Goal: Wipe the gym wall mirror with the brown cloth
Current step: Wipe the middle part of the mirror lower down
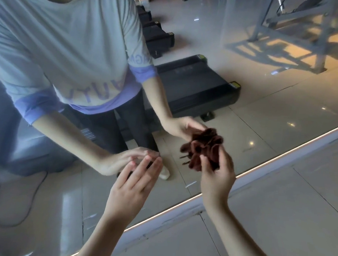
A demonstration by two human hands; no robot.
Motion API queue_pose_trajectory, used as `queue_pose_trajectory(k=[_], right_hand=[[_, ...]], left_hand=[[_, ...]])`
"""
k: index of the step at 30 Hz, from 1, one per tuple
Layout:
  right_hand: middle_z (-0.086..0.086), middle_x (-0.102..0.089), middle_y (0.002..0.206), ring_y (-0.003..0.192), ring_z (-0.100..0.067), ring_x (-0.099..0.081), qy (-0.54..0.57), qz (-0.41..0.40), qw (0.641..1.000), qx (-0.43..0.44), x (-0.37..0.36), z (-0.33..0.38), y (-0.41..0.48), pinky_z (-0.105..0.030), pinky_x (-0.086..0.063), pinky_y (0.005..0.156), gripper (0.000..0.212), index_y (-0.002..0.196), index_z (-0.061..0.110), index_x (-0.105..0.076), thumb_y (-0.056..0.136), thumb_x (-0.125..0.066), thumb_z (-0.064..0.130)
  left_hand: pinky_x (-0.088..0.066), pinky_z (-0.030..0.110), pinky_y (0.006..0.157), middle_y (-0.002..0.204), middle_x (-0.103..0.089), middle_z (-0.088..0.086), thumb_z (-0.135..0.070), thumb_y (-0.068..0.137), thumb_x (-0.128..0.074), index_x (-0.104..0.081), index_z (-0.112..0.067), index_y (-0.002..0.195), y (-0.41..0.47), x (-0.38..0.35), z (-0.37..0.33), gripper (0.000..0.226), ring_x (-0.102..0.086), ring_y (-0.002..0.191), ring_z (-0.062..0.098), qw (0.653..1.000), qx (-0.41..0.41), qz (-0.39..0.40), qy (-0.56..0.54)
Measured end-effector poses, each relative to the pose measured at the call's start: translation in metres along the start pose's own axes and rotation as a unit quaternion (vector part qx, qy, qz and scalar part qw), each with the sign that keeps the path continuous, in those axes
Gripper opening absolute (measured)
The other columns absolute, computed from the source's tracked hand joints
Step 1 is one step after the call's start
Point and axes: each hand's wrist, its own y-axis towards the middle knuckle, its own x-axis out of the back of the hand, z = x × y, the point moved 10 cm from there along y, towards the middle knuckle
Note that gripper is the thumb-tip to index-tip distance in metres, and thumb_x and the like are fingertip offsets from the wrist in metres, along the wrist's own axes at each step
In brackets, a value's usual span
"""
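The wall mirror (246, 93) fills most of the view and runs down to a pale bottom frame (178, 210) at the floor. My right hand (216, 177) grips a bunched-up brown cloth (202, 150) and holds it close to the glass near the mirror's lower edge. My left hand (134, 185) is raised beside it with straight, relaxed fingers whose tips are at or very near the glass, holding nothing. Both hands and the cloth are doubled by their reflections in the mirror.
In the mirror I see a person's reflection in a pale green and lilac shirt (70, 41), black treadmills (197, 85), and a grey metal gym frame (311, 27). Beige floor tiles (278, 215) lie below the mirror at the right.
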Motion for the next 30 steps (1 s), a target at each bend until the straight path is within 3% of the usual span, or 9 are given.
queue_pose_trajectory(k=[3, 5, 10, 12, 15, 20, 24, 27, 30], right_hand=[[0.002, -0.058, 0.11, 0.104, -0.015, -0.06, 0.055, -0.091, 0.987, -0.124, 0.021, -0.029, 0.03, 0.002, -0.04, 0.081, 0.041, 0.128, -0.001, -0.056, 0.088, -0.068, -0.001], [0.003, -0.059, 0.107, 0.102, -0.018, -0.061, 0.06, -0.083, 0.986, -0.135, 0.019, -0.031, 0.028, -0.001, -0.043, 0.077, 0.035, 0.123, 0.0, -0.057, 0.089, -0.067, -0.001], [0.002, -0.067, 0.104, 0.099, -0.026, -0.069, 0.084, -0.003, 0.992, -0.093, 0.015, -0.039, 0.02, -0.037, -0.058, 0.079, 0.032, 0.11, 0.012, -0.062, 0.084, -0.074, -0.002], [-0.002, -0.064, 0.106, 0.102, -0.025, -0.067, 0.08, -0.06, 0.986, -0.134, 0.03, -0.049, 0.039, -0.021, -0.056, 0.078, 0.028, 0.111, 0.009, -0.061, 0.086, -0.071, -0.001], [-0.007, -0.06, 0.112, 0.092, -0.001, -0.063, 0.081, -0.068, 0.979, -0.174, 0.03, -0.053, 0.045, -0.003, -0.047, 0.066, 0.028, 0.116, -0.002, -0.059, 0.089, -0.067, -0.002], [-0.003, -0.065, 0.102, 0.093, -0.011, -0.065, 0.039, -0.007, 0.992, -0.119, 0.025, -0.052, 0.038, -0.02, -0.055, 0.079, 0.028, 0.107, 0.007, -0.064, 0.083, -0.076, 0.002], [-0.015, -0.065, 0.111, 0.089, 0.002, -0.059, 0.05, -0.078, 0.983, -0.16, 0.042, -0.067, 0.063, -0.002, -0.045, 0.072, 0.024, 0.109, 0.0, -0.063, 0.087, -0.07, -0.001], [-0.014, -0.065, 0.11, 0.09, -0.007, -0.061, 0.03, -0.047, 0.99, -0.133, 0.03, -0.058, 0.046, -0.002, -0.044, 0.07, 0.026, 0.11, -0.003, -0.063, 0.085, -0.07, -0.003], [-0.006, -0.066, 0.104, 0.096, -0.016, -0.065, 0.035, -0.007, 0.995, -0.092, 0.023, -0.05, 0.038, -0.019, -0.054, 0.081, 0.028, 0.107, 0.002, -0.065, 0.081, -0.076, -0.002]], left_hand=[[-0.017, 0.041, 0.12, 0.145, -0.044, 0.003, -0.002, 0.096, -0.04, -0.067, -0.011, 0.129, 0.013, -0.005, -0.01, 0.044, -0.025, 0.143, 0.025, 1.0, -0.024, 0.011, -0.002], [-0.019, 0.041, 0.12, 0.146, -0.044, 0.003, -0.003, 0.1, -0.04, -0.063, -0.011, 0.133, 0.028, -0.004, -0.016, 0.041, -0.027, 0.143, 0.026, 0.999, -0.032, -0.01, -0.008], [-0.013, 0.04, 0.122, 0.15, -0.039, 0.003, -0.008, 0.1, -0.031, -0.047, -0.009, 0.143, 0.074, -0.004, -0.027, 0.045, -0.022, 0.145, 0.026, 0.997, -0.064, -0.04, 0.003], [-0.007, 0.039, 0.125, 0.152, -0.037, 0.004, -0.01, 0.101, -0.029, -0.045, -0.007, 0.144, 0.078, -0.012, -0.025, 0.046, -0.016, 0.149, 0.027, 0.996, -0.077, -0.034, 0.028], [-0.008, 0.038, 0.124, 0.158, -0.026, 0.012, -0.018, 0.102, -0.025, -0.034, -0.001, 0.149, 0.076, -0.022, -0.024, 0.051, -0.006, 0.153, 0.026, 0.994, -0.098, -0.019, 0.039], [-0.005, 0.045, 0.125, 0.158, -0.023, 0.013, -0.023, 0.089, -0.044, -0.04, -0.004, 0.147, 0.071, -0.024, -0.032, 0.061, -0.006, 0.153, 0.031, 0.987, -0.128, -0.019, 0.092], [-0.003, 0.044, 0.125, 0.164, -0.012, 0.015, -0.021, 0.087, -0.043, -0.033, -0.002, 0.15, 0.073, -0.023, -0.029, 0.066, -0.004, 0.154, 0.03, 0.989, -0.119, -0.022, 0.085], [-0.004, 0.044, 0.125, 0.158, -0.027, 0.012, -0.019, 0.086, -0.045, -0.045, -0.003, 0.144, 0.074, -0.024, -0.033, 0.061, -0.007, 0.154, 0.029, 0.99, -0.121, -0.022, 0.076], [-0.006, 0.043, 0.125, 0.15, -0.041, 0.007, -0.014, 0.088, -0.046, -0.052, -0.006, 0.14, 0.076, -0.021, -0.035, 0.053, -0.008, 0.153, 0.028, 0.992, -0.115, -0.033, 0.049]])
